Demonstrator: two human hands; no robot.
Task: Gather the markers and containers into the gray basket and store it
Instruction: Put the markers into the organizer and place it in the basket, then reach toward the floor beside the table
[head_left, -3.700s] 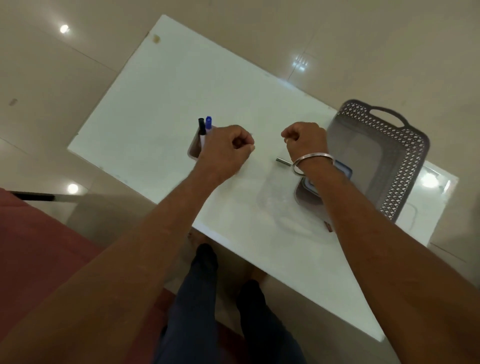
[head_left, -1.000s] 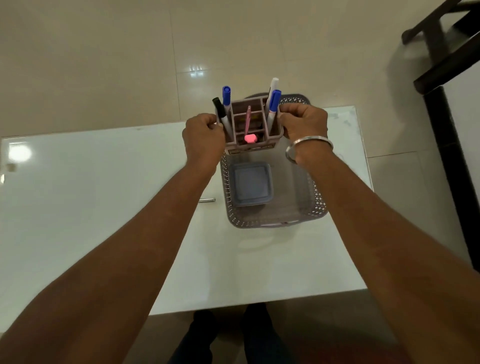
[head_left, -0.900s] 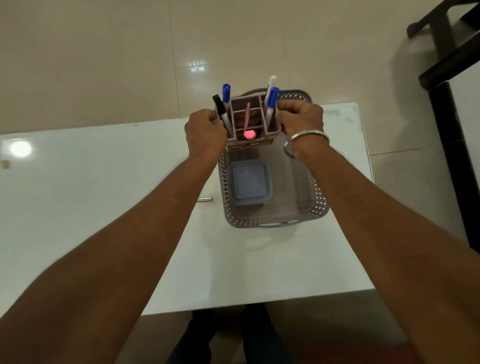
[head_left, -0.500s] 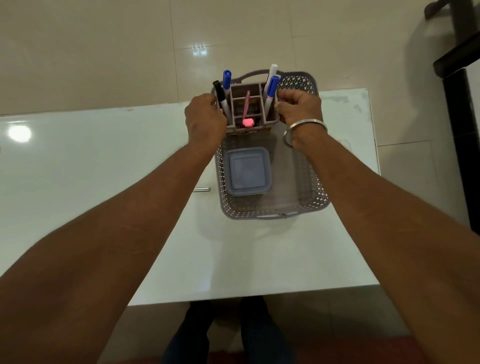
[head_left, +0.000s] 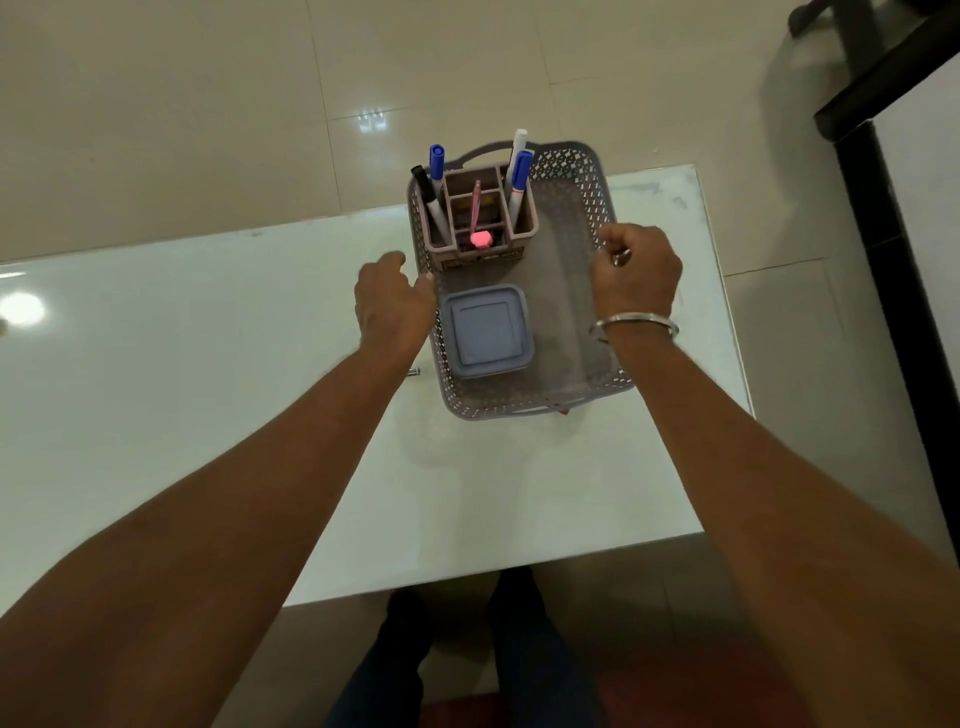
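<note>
The gray basket stands on the white table near its far right corner. Inside, at the far end, sits a mauve pen holder with a black marker, blue markers and a pink pen upright in it. A square container with a blue lid lies in the near left of the basket. My left hand is at the left rim, its fingers loosely bent and the tips touching it. My right hand has its fingers curled at the right rim.
A small metal piece lies on the table just left of the basket. Dark furniture stands at the right beyond the table's end. The table's near edge is above my legs.
The pen holder went down into the far end of the basket and both hands let go of it. They have drawn back to the basket's left and right rims.
</note>
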